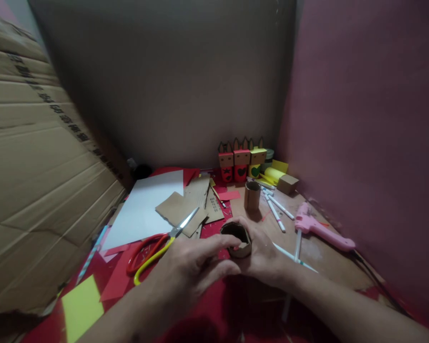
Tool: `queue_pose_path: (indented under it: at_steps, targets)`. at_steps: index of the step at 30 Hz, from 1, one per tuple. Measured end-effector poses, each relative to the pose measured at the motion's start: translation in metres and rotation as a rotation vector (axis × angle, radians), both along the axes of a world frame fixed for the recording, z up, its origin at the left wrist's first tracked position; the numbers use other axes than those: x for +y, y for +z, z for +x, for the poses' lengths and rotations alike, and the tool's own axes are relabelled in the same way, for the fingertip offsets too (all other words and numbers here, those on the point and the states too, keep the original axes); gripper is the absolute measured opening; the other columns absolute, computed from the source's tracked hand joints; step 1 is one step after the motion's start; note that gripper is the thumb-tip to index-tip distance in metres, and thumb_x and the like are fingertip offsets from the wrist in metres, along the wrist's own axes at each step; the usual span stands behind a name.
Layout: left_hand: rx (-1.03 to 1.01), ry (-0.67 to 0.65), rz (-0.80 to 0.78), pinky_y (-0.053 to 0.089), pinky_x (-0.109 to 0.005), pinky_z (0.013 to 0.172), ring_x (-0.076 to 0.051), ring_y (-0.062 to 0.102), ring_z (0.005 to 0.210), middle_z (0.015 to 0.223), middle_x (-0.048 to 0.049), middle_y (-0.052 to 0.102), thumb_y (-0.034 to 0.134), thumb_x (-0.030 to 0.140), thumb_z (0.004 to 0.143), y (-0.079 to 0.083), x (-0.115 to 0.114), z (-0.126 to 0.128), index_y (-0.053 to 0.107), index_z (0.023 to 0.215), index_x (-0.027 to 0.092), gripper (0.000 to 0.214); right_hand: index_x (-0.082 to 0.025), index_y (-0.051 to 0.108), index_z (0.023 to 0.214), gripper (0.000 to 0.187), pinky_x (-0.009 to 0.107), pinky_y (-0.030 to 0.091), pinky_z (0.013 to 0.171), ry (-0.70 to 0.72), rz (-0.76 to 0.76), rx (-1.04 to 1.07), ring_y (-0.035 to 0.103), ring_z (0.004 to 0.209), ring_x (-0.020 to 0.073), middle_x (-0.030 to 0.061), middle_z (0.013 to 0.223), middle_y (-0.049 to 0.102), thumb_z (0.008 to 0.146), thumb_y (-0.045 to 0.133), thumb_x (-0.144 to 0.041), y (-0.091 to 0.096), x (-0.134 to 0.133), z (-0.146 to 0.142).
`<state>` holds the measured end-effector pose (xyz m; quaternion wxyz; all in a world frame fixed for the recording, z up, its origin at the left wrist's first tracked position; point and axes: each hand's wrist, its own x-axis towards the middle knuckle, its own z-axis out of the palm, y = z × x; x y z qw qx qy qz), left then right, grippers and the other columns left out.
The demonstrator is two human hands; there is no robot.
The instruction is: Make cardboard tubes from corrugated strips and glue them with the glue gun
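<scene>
A short brown cardboard tube (243, 251), tilted so that its open top faces me, is between my hands. My right hand (263, 252) wraps round its right side. My left hand (203, 263) pinches the tube's near wall, a finger reaching into the opening and the thumb outside; the fingertip is partly hidden in the dark interior. Beside my left hand lie open scissors (164, 243) with red and yellow handles. A second cardboard tube (252, 196) stands upright just beyond my right hand.
Several finished cardboard figures (240, 164) stand at the back, near a yellow-wrapped tube (274, 175). A pink glue gun (323, 230) with a cord and several markers (274, 212) lie right. Left are white paper (143, 207), cardboard scraps (175, 208) and a cardboard sheet (39, 166).
</scene>
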<state>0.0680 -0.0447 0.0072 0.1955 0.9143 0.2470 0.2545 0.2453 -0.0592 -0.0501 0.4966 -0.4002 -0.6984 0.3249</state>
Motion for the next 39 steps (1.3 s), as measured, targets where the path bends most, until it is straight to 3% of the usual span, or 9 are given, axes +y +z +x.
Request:
queue_pose_path:
  at_steps: [3,6,10,16,22,26,31,36,39]
  targets:
    - [0.052,0.032,-0.054,0.032,-0.017,0.041,-0.008,0.043,0.041,0.047,0.0057,0.047,0.053,0.025,0.082,-0.007,0.006,0.011,0.064,0.080,0.020,0.012,-0.019,0.050,0.091,0.035,0.025,0.044,0.063,0.000,0.023,0.014,0.052,0.071,0.0133,-0.0011,0.081,0.056,0.064,0.071,-0.025,-0.002,0.001,-0.002]
    - [0.025,0.021,0.019,0.033,-0.017,0.044,-0.008,0.045,0.045,0.052,0.0036,0.050,0.048,0.022,0.084,-0.017,0.013,0.014,0.058,0.069,0.017,0.019,-0.020,0.050,0.085,0.028,0.022,0.042,0.058,-0.014,0.036,0.032,0.050,0.064,0.0109,-0.0039,0.075,0.054,0.065,0.069,-0.022,-0.006,0.003,-0.003]
    - [-0.040,-0.003,0.164,0.033,-0.018,0.045,-0.008,0.044,0.047,0.056,0.0024,0.049,0.043,0.018,0.087,-0.025,0.015,0.013,0.052,0.070,0.017,0.019,-0.020,0.050,0.084,0.030,0.022,0.041,0.058,-0.076,0.060,0.032,0.049,0.064,0.0106,-0.0043,0.075,0.053,0.063,0.070,-0.020,-0.010,0.005,-0.004]
    - [0.043,0.000,-0.029,0.039,-0.018,0.049,-0.009,0.052,0.051,0.063,0.0023,0.059,0.049,0.022,0.085,-0.022,0.011,0.015,0.058,0.095,0.020,0.013,-0.020,0.050,0.089,0.032,0.025,0.042,0.066,-0.131,0.133,-0.030,0.050,0.072,0.0135,-0.0013,0.082,0.053,0.065,0.070,-0.021,-0.010,0.005,-0.002]
    - [-0.056,-0.015,-0.105,0.032,-0.016,0.039,-0.006,0.043,0.039,0.047,0.0055,0.048,0.045,0.017,0.085,-0.027,0.006,0.023,0.056,0.066,0.019,0.022,-0.020,0.049,0.096,0.035,0.031,0.042,0.072,-0.210,0.208,-0.135,0.050,0.078,0.0181,0.0026,0.087,0.053,0.068,0.068,-0.028,-0.013,0.002,-0.003]
    - [-0.071,-0.069,-0.246,0.033,-0.015,0.039,-0.006,0.045,0.038,0.046,0.0051,0.049,0.043,0.017,0.086,-0.031,0.008,0.021,0.054,0.068,0.018,0.021,-0.020,0.047,0.099,0.035,0.031,0.041,0.072,-0.192,0.168,-0.146,0.050,0.078,0.0179,0.0023,0.087,0.052,0.071,0.066,-0.030,-0.014,0.001,-0.004]
    - [-0.071,-0.012,-0.121,0.034,-0.017,0.042,-0.007,0.046,0.041,0.048,0.0052,0.049,0.045,0.016,0.085,-0.032,0.010,0.020,0.051,0.066,0.018,0.020,-0.020,0.042,0.109,0.045,0.030,0.042,0.080,-0.130,0.147,-0.099,0.052,0.090,0.0179,0.0034,0.098,0.054,0.069,0.060,-0.013,-0.012,0.000,-0.004]
    - [-0.034,0.022,-0.028,0.040,-0.018,0.049,-0.009,0.051,0.048,0.055,0.0045,0.053,0.045,0.012,0.082,-0.032,0.010,0.017,0.056,0.076,0.020,0.014,-0.020,0.047,0.101,0.036,0.030,0.043,0.076,-0.171,0.074,-0.091,0.053,0.085,0.0178,0.0022,0.093,0.056,0.069,0.061,-0.013,-0.016,0.004,-0.003]
    - [-0.108,0.105,-0.087,0.046,-0.022,0.060,-0.012,0.058,0.062,0.076,0.0016,0.061,0.051,0.013,0.078,-0.036,0.013,0.014,0.050,0.108,0.024,0.032,-0.020,0.050,0.092,0.031,0.029,0.044,0.071,-0.195,0.088,-0.052,0.053,0.077,0.0171,0.0012,0.087,0.055,0.067,0.068,-0.020,-0.018,0.006,-0.004]
